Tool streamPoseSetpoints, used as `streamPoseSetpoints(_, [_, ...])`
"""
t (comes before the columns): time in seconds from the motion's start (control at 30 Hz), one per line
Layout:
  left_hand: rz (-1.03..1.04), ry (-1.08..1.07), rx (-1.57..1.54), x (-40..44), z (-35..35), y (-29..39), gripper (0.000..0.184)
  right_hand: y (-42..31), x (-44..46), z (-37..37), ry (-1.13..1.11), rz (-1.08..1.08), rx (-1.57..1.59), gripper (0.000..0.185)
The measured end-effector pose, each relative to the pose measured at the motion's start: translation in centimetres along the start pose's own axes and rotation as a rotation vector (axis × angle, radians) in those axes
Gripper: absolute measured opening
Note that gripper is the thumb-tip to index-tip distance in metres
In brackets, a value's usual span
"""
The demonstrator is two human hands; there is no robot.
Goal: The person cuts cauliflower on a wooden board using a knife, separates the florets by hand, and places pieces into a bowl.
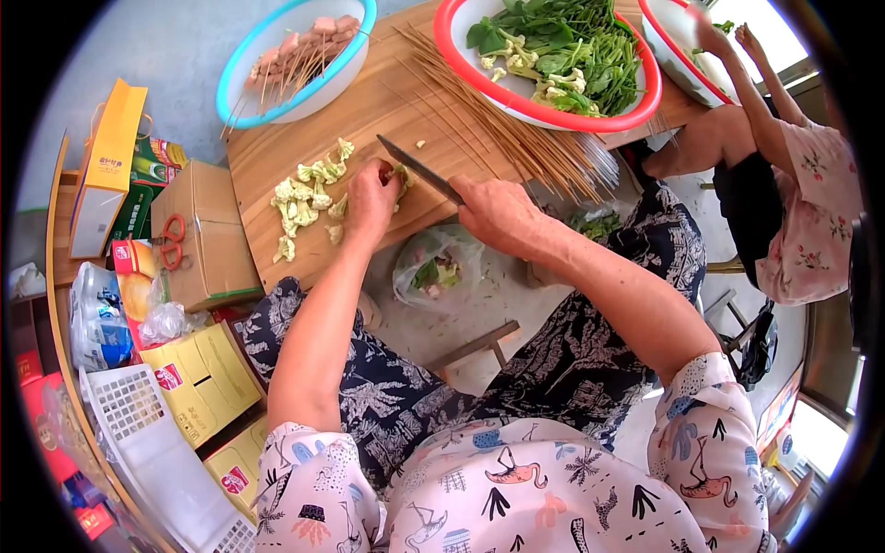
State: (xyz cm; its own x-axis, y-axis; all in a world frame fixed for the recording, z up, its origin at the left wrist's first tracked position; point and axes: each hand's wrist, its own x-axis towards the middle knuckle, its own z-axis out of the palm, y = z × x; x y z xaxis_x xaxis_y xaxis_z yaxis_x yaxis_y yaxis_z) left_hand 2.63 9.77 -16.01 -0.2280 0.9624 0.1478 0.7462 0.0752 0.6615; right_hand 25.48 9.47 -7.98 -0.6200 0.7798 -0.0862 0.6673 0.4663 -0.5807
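My right hand (502,214) is closed around the handle of a kitchen knife (417,169), whose blade points up and left over the wooden table. Just left of the blade, my left hand (372,198) has its fingers closed on a piece of cauliflower (403,178), partly hidden by the fingers and the knife. Cut cauliflower florets (297,205) lie in a loose pile to the left of my left hand. A small crumb sits beyond the blade.
Many bamboo skewers (516,138) lie beside a red-rimmed basin (449,60) of greens and cauliflower. A blue-rimmed basin (224,88) holds skewered meat. Below the table edge hangs a plastic bag (433,267) of scraps. Boxes (207,230) stand left; another person (802,184) sits right.
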Motion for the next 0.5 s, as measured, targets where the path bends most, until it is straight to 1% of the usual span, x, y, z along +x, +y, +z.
streamPoseSetpoints(0.2, [0.008,0.009,-0.015,0.1,0.3,-0.4,0.015,-0.7,0.6,-0.4,-0.093,0.037,-0.012,0.016])
streamPoseSetpoints(0.5, [0.009,0.027,-0.032,0.3,0.2,-0.2,0.013,-1.0,2.1,-0.1,-0.1,0.02,-0.056,0.017])
